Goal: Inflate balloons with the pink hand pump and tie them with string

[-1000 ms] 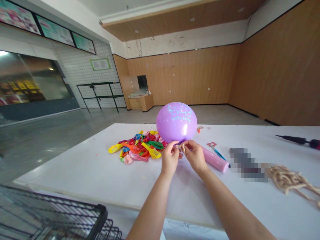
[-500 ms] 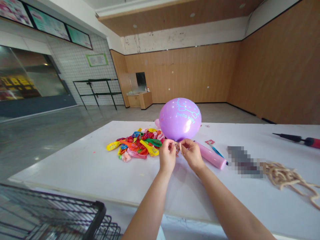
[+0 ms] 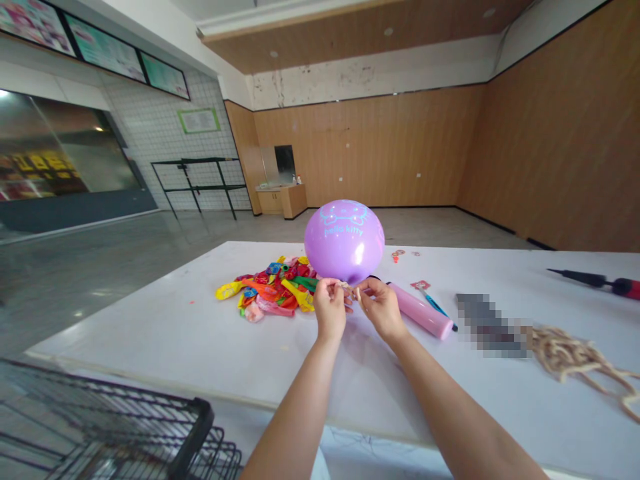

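Observation:
An inflated purple balloon (image 3: 345,241) with a light-blue "hello kitty" print stands just beyond my fingers, its neck end towards me. My left hand (image 3: 330,310) is closed in a pinch at the balloon's neck. Beside it, my right hand (image 3: 381,310) pinches a short pale strand that looks like beige cord. The fingers hide most of the neck and the strand. Left of my hands lies a pile of uninflated balloons (image 3: 273,290) in several colours. A pink balloon pump (image 3: 423,312) lies close to my right hand.
On the white table (image 3: 240,367) to the right are a blue pen-like tool (image 3: 435,303), a blurred-out dark item (image 3: 493,327), a heap of beige cord (image 3: 570,353) and a black-and-red pump (image 3: 607,281). A black wire cart (image 3: 195,420) stands at the table's near left edge.
The purple balloon has swung left and turned, so its print faces me more squarely. My hands have moved slightly apart at the neck, both still pinched.

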A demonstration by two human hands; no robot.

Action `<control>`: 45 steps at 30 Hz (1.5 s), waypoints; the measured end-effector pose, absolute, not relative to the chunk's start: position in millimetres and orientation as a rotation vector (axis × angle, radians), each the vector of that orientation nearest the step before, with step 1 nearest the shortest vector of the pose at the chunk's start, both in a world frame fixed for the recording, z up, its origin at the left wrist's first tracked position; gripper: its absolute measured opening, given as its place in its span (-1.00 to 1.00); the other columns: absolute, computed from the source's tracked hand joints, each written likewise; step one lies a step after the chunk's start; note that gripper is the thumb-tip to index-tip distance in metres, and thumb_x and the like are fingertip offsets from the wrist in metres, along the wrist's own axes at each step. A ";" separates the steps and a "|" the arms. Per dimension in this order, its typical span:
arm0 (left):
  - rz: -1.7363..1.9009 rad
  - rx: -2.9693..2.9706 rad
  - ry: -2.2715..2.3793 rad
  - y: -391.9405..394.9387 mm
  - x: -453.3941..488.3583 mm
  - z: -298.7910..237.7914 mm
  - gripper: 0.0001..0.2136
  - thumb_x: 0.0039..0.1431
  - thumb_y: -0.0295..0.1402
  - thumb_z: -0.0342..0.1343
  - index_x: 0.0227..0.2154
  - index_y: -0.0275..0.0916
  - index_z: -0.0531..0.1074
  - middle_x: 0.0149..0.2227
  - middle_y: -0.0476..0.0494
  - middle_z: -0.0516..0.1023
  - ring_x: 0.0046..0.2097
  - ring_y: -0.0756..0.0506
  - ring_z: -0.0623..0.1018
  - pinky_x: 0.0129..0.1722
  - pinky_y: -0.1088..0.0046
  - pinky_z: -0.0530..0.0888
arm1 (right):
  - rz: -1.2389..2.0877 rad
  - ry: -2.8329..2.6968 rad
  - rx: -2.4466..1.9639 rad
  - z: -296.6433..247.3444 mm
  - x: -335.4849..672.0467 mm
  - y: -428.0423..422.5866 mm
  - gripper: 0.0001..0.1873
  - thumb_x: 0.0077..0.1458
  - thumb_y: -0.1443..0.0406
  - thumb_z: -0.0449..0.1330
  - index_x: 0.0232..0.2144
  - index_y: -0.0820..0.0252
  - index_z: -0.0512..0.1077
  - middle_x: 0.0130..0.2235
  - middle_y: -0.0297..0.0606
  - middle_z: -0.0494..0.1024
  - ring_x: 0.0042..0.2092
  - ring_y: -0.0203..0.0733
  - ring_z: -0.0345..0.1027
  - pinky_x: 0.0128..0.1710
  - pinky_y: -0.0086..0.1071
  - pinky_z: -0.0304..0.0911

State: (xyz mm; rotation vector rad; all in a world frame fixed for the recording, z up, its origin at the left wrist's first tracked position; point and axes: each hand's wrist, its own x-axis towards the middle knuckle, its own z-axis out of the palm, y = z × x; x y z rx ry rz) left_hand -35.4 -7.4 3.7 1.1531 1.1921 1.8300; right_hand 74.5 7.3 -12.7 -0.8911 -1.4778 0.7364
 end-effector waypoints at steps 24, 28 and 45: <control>1.625 0.810 1.003 -0.4 -40.6 -4.9 -0.78 0.12 -0.23 0.11 -0.26 -0.25 0.33 -0.39 -0.18 0.59 -0.34 -0.12 0.61 -0.31 0.32 0.53 | 0.996 -1.265 -0.825 -16.2 74.5 14.2 -0.68 -0.17 0.05 0.32 -0.51 0.20 0.50 -0.45 -0.28 0.55 -0.39 -0.22 0.38 -0.36 -0.34 0.30; 1.356 0.837 0.924 -7.5 -38.8 -1.4 -0.84 -0.08 -0.40 0.25 -0.41 -0.32 0.43 -0.46 -0.17 0.56 -0.36 -0.10 0.58 -0.29 0.34 0.52 | 0.883 -1.265 -0.828 -14.7 77.0 16.7 -0.72 -0.15 0.08 0.31 -0.51 0.19 0.52 -0.34 -0.23 0.57 -0.24 -0.15 0.41 -0.15 -0.26 0.29; 1.372 1.007 1.150 -8.5 -41.4 -3.3 -0.74 -0.19 -0.22 0.32 -0.48 -0.31 0.48 -0.61 0.10 0.28 -0.68 0.15 0.12 -0.70 0.60 -0.01 | 0.732 -1.268 -1.055 -1.6 96.0 24.5 -0.70 -0.06 0.08 0.19 -0.41 0.20 0.46 -0.38 -0.17 0.57 -0.34 -0.10 0.44 -0.40 -0.33 0.31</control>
